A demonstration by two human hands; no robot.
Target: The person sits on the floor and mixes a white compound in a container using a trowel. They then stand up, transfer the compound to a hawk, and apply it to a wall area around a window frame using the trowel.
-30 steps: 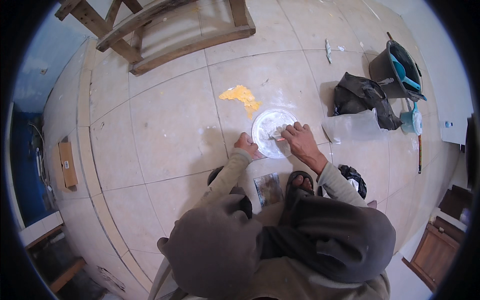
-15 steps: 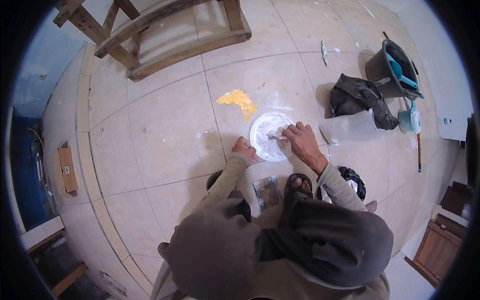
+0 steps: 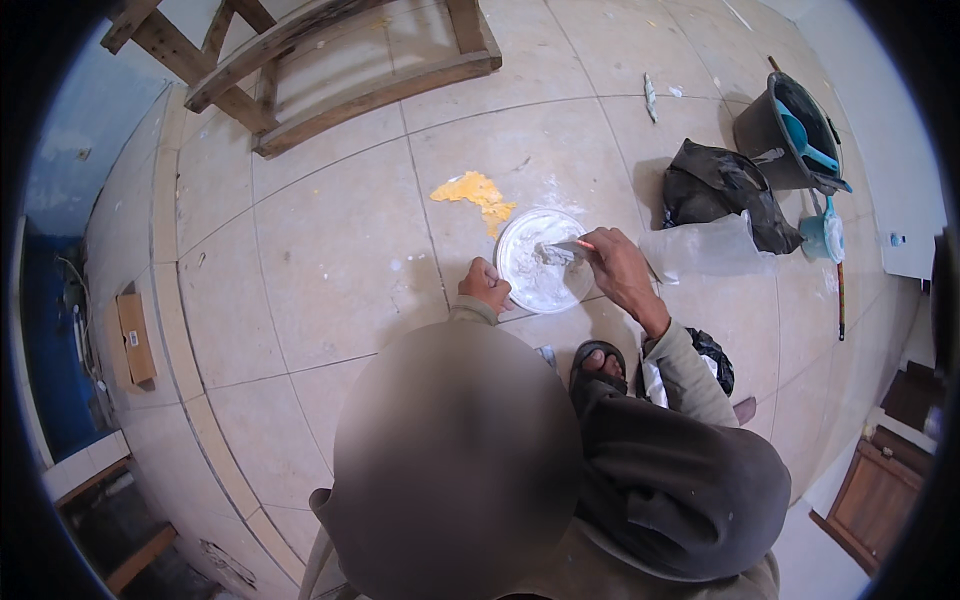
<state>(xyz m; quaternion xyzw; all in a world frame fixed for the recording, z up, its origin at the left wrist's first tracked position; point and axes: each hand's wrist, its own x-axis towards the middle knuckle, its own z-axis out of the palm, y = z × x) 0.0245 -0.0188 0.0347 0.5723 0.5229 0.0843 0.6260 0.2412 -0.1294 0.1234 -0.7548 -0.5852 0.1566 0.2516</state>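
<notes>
A round, shallow white container point(image 3: 502, 250) rests on the tiled floor before me, with white powder or paste point(image 3: 548, 284) spread over its inside. My left hand point(image 3: 485, 286) is at the container's left rim, its fingers curled against the edge. In my right hand point(image 3: 627, 274) is a putty knife point(image 3: 572, 246), its blade over the middle of the container and some pale paste lumped at the blade. A bit of orange-red shows near my fingers, and the rest of its handle is hidden by the hand.
Beyond the container lies a yellow-orange flaky patch point(image 3: 475, 195). To the right are a black plastic bag point(image 3: 725, 190), a clear plastic sheet point(image 3: 705, 252), a dark bucket point(image 3: 768, 145) and a light-blue pot point(image 3: 823, 236). A wooden bench frame point(image 3: 370, 103) stands far left. A blur covers the lower middle.
My right hand has shifted slightly right and up, and the putty knife is now angled with more of its blade showing. My left hand stays at the rim, moved slightly up.
</notes>
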